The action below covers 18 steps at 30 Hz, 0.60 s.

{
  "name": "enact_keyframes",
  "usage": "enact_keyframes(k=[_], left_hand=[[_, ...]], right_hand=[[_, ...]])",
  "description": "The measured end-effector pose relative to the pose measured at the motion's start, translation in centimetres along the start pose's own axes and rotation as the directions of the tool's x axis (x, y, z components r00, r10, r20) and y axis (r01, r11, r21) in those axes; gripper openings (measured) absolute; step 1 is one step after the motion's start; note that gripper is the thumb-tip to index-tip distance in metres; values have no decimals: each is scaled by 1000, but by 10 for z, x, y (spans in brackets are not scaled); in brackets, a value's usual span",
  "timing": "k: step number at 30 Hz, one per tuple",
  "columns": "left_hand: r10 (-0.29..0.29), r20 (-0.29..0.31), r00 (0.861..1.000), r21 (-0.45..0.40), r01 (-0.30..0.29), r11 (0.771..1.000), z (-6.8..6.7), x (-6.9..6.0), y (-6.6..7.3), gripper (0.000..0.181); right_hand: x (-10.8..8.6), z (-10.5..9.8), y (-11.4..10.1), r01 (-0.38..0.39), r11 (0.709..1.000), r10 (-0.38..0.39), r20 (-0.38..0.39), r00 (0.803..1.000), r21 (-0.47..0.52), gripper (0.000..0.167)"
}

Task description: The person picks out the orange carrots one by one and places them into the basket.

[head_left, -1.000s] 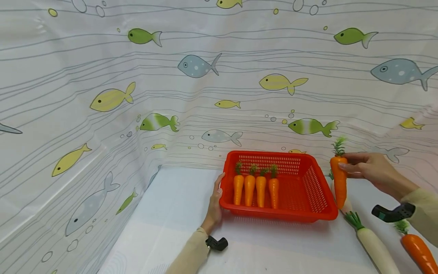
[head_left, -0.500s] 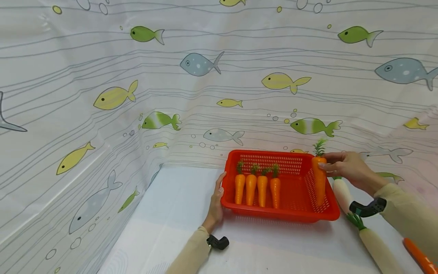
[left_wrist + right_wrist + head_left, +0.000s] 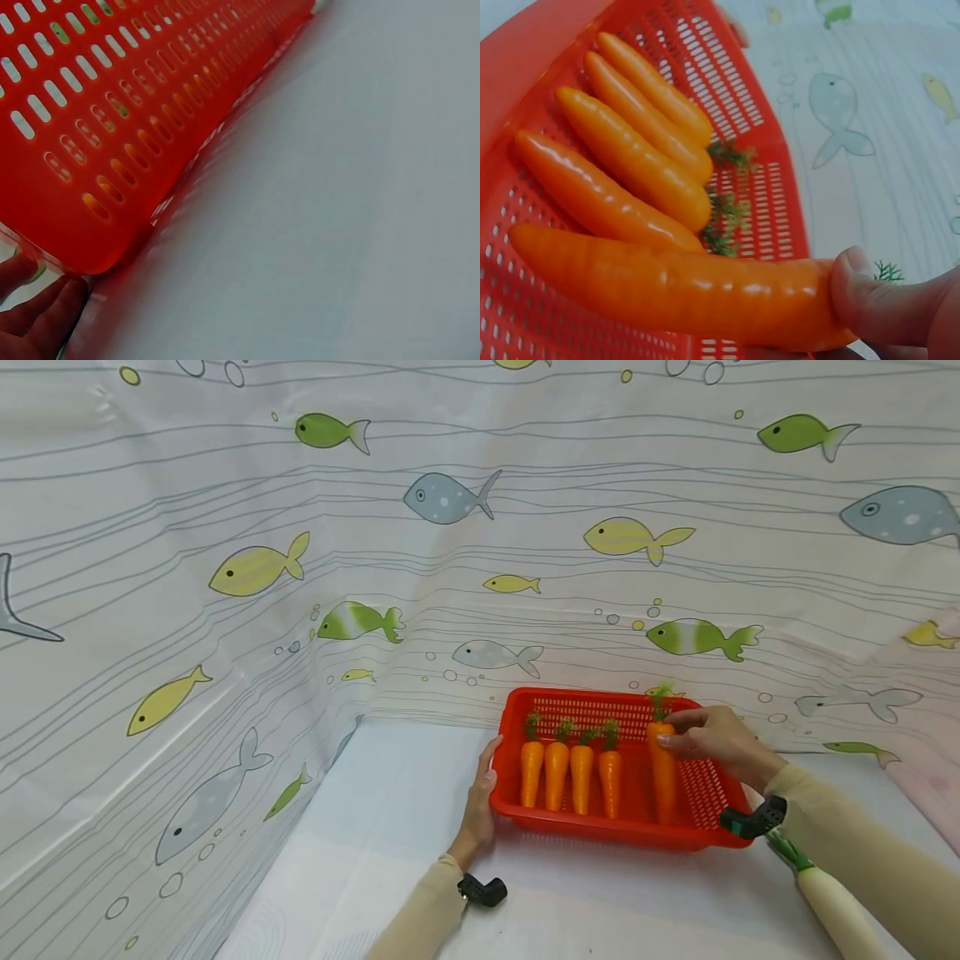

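An orange toy carrot with feathery green leaves is in my right hand, pinched near its top between thumb and fingers. It hangs upright inside the right part of a red slotted plastic basket. Several similar carrots lie side by side in the basket's left half, leaves toward the back. Against the basket's left side rests my left hand, its fingers lying along the wall. In the left wrist view, fingertips touch the basket's lower corner. The right wrist view shows the held carrot close up, beside the row.
A white radish with green stalks lies on the white table right of the basket, partly behind my right sleeve. A fish-patterned sheet rises behind and to the left of the table.
My right hand has carried the carrot leftward from beyond the basket's right edge and lowered it inside. My left hand stays at the basket's left side. The view has shifted slightly.
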<state>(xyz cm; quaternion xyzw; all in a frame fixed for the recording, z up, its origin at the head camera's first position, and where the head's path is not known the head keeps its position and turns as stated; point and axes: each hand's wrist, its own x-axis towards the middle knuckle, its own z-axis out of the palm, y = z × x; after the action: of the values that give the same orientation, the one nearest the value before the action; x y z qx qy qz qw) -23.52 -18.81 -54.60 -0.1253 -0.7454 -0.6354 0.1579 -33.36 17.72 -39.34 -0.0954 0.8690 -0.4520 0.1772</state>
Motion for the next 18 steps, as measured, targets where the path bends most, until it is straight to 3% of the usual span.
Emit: enact_keyframes(k=[5,11,18], left_hand=[[-5,-4,1000,-3,5,1000,1,0,0,62],[-2,-4,1000,1,2,1000,1,1,-1,62],[-7,-6,1000,4,7,1000,1,1,-3,61]], right_hand=[[8,11,2,-40,999,40,-1,999,17,69],[16,15,5,-43,999,42,-7,999,-19,65],[27,23,7,-39,999,39,11,999,17,59]])
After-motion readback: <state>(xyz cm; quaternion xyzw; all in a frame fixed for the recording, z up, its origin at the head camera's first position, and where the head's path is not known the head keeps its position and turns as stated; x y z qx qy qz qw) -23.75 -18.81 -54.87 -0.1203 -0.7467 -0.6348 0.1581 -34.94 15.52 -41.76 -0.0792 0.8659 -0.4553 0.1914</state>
